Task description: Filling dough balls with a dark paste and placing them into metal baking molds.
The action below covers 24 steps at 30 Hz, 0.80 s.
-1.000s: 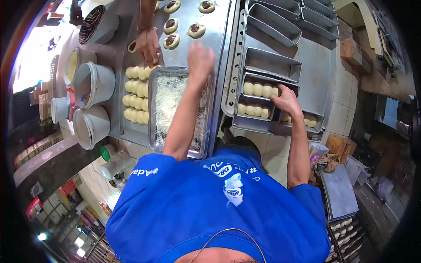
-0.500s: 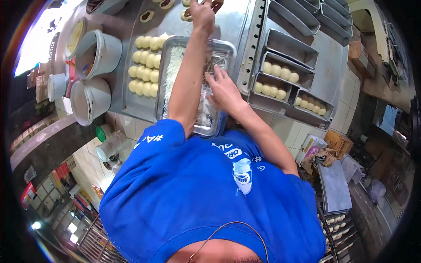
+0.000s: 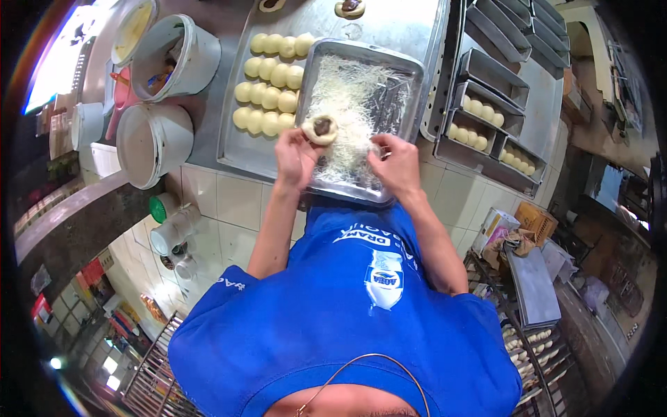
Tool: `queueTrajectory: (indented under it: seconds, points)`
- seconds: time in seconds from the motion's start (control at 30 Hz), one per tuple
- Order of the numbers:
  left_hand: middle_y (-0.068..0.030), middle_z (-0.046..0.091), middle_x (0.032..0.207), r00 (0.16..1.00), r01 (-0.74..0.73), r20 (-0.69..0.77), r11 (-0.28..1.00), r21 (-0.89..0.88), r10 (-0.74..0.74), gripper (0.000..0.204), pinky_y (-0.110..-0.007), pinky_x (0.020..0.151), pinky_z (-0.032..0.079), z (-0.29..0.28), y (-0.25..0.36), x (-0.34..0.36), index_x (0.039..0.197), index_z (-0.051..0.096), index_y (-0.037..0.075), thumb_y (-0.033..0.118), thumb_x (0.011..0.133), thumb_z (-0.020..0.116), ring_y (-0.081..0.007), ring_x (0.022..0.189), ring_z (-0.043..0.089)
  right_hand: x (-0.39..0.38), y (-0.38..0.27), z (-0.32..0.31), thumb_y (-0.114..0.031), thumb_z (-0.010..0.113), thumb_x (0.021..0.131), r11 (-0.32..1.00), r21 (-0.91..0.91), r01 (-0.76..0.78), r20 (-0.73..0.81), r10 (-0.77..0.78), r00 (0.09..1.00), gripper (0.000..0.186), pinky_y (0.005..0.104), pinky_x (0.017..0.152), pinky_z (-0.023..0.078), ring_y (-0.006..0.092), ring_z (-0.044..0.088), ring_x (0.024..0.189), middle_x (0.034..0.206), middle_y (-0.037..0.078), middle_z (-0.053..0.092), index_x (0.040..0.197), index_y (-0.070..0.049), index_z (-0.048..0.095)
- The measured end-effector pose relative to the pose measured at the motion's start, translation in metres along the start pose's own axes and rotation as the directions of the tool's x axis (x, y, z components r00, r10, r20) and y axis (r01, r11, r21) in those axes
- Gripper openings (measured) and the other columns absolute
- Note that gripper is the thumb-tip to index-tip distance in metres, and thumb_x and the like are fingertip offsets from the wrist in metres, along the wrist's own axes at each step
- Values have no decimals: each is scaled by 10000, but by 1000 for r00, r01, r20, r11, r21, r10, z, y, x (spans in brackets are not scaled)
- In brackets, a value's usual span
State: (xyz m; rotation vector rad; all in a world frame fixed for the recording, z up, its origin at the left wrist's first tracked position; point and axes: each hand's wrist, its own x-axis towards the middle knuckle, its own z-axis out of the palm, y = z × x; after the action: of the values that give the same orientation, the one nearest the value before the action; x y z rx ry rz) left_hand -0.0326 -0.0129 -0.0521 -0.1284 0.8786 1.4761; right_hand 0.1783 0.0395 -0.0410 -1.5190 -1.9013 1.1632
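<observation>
My left hand (image 3: 295, 160) grips a round of pale dough (image 3: 329, 135) with a dark brown filling in its middle, held over the left side of a metal tray (image 3: 368, 48). White shreds that look like grated cheese (image 3: 340, 94) lie across that tray. At its right side my right hand (image 3: 397, 165) is closed, thumb and fingertips pinching some of the shreds. Rows of smooth dough balls (image 3: 269, 97) sit on the large flat tray (image 3: 233, 139) to the left. Toward the top edge, another filled dough round (image 3: 349, 8) lies on the metal sheet.
Several white buckets (image 3: 156, 142) stand at the left, with a pink-handled tool (image 3: 119, 104) between them. On the right are metal loaf pans (image 3: 495, 75), some holding dough balls (image 3: 482, 110). Cardboard boxes (image 3: 536, 215) and a rack of trays (image 3: 531, 354) are lower right.
My left hand has come back from the far end with a filled dough round. My right hand has closed on shreds at the tray's right side. The view has shifted.
</observation>
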Motion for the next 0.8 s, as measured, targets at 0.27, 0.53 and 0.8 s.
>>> queueTrajectory:
  seconds: [0.27, 0.53, 0.8]
  points:
    - [-192, 649, 1193, 994, 7, 101, 965, 262, -34, 317, -331, 931, 561, 17, -15, -11, 1285, 561, -41, 66, 988, 537, -234, 1042, 664, 0, -53, 27, 62, 691, 757, 970, -23, 241, -194, -240, 951, 334, 282, 686, 555, 176, 678, 713, 952, 93, 756, 1081, -2, 739]
    - [-127, 663, 1147, 952, -224, 287, 878, 423, 105, 295, -246, 867, 562, 25, 14, -17, 1287, 579, 42, 18, 995, 547, -166, 972, 661, 6, -74, 46, 59, 720, 773, 945, -125, 304, -308, -328, 893, 395, 248, 711, 553, 131, 684, 776, 1021, 112, 751, 1162, -12, 720]
    - [-113, 657, 1160, 940, -79, 339, 932, 353, -48, 332, -237, 859, 549, 2, 35, 0, 1312, 560, 45, 2, 983, 545, -154, 963, 658, 3, -92, 41, 15, 774, 757, 919, 386, -74, -42, 98, 994, 378, 284, 716, 557, 196, 672, 781, 1032, 147, 729, 1132, 5, 726]
